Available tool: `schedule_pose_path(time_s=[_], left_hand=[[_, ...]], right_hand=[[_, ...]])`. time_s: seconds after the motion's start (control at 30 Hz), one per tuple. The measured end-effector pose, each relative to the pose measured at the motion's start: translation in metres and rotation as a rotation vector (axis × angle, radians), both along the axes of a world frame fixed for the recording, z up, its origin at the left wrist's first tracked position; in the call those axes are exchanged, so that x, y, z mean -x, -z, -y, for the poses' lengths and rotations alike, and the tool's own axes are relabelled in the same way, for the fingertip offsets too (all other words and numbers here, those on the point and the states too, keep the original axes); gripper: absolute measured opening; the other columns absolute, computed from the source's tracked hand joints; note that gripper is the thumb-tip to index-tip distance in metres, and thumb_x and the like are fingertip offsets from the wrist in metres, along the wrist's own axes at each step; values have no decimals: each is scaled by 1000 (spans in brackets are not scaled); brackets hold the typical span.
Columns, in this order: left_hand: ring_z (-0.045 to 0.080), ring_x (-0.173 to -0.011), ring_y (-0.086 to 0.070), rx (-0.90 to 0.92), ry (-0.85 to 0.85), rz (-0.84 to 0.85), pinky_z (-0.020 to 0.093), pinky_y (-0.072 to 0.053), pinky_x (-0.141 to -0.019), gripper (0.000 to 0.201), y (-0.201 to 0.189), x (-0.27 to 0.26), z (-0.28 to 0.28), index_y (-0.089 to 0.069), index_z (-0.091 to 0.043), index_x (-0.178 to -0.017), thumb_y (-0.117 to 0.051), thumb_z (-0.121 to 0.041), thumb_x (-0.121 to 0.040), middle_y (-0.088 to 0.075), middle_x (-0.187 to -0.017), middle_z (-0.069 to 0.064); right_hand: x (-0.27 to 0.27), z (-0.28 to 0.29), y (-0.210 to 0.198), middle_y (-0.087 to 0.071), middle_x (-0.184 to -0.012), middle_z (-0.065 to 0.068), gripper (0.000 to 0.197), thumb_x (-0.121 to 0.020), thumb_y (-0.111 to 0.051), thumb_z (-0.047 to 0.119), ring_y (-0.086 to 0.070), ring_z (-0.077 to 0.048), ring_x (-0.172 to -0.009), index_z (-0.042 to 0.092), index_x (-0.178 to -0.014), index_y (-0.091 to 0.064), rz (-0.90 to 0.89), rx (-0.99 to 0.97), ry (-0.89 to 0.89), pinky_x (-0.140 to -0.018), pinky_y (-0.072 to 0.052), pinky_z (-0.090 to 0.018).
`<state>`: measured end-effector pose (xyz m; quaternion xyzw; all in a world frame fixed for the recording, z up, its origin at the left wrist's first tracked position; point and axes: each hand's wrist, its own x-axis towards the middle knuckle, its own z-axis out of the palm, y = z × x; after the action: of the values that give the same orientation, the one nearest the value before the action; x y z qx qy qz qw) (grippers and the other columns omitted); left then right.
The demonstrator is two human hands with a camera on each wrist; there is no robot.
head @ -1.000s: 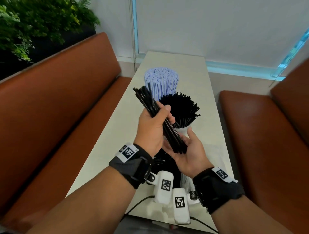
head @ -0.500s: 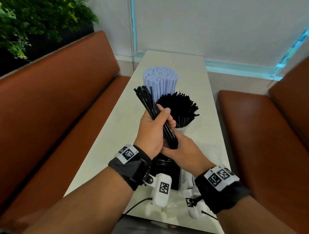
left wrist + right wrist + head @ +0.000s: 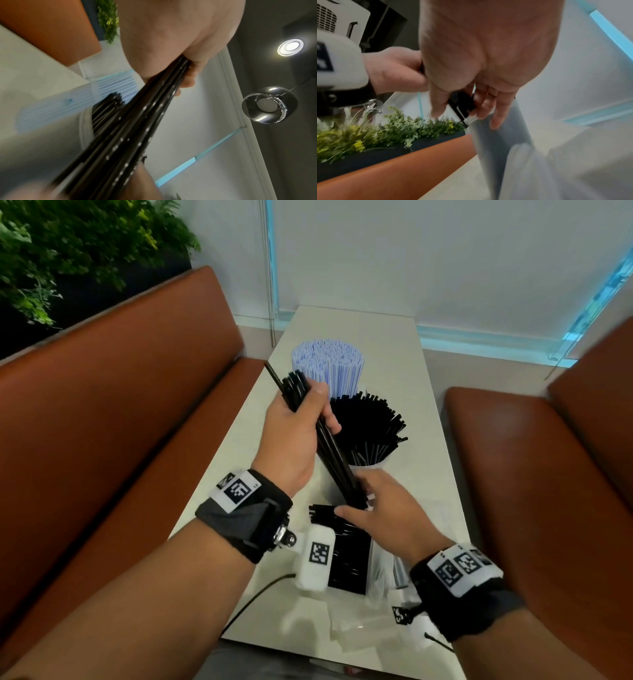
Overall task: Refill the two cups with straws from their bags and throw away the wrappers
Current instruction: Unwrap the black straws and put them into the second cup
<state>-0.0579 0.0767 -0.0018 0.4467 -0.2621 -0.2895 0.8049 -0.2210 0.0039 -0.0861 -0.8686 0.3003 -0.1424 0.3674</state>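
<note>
My left hand [image 3: 301, 422] grips a bundle of black straws [image 3: 334, 453] near its upper end, tilted over the table. My right hand [image 3: 373, 508] pinches the bundle's lower end [image 3: 462, 104] between thumb and fingers, palm down. Just right of the bundle stands a white cup [image 3: 371, 469] full of black straws [image 3: 370, 429]. Behind it is a cup packed with blue-striped straws [image 3: 327, 364]. A bag of black straws [image 3: 347, 556] lies under my hands, partly hidden by the wrist cameras. In the left wrist view the held bundle [image 3: 137, 121] runs out of my fist.
Clear plastic wrappers [image 3: 359, 631] lie near the pale table's near edge [image 3: 308, 655]. Brown benches [image 3: 120, 405] flank the table on both sides. Plants [image 3: 68, 244] stand behind the left bench. A wall and window close off the far end.
My left hand has slid up towards the bundle's top, so more of it hangs below the fist. My right hand turned from palm-up to palm-down and took hold of the lower end.
</note>
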Motion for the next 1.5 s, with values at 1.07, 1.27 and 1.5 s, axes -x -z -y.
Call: schedule_pose_path(time_s=[1.07,1.27,1.5], left_hand=[[9,-80,-62,-546,-39,746,26,-44,-73,18,33,-21,60,-65,-19,-92,-71,-36,-90,-66,-82,-7],[20,-126,-45,-642,-64,944,31,-38,-106,74,35,-25,55,-52,-24,-133,-83,-52,-73,-47,-122,-3],[23,-134,-41,-438,-90,1342,25,-22,-119,59,29,-11,56,-40,-7,-146,-53,-43,-101,-48,-143,9]], right_hand=[[-19,65,15,-49,-89,4,28,-106,-35,47,-45,-24,-90,30,-110,-56,-301,286,53,-72,-36,-33],[-19,65,11,-53,-95,4,26,-105,-35,47,-44,-22,-93,32,-109,-56,-316,243,54,-74,-38,-35],[-19,65,12,-45,-90,9,29,-105,-32,50,-40,-21,-90,31,-106,-53,-338,264,50,-72,-38,-36]])
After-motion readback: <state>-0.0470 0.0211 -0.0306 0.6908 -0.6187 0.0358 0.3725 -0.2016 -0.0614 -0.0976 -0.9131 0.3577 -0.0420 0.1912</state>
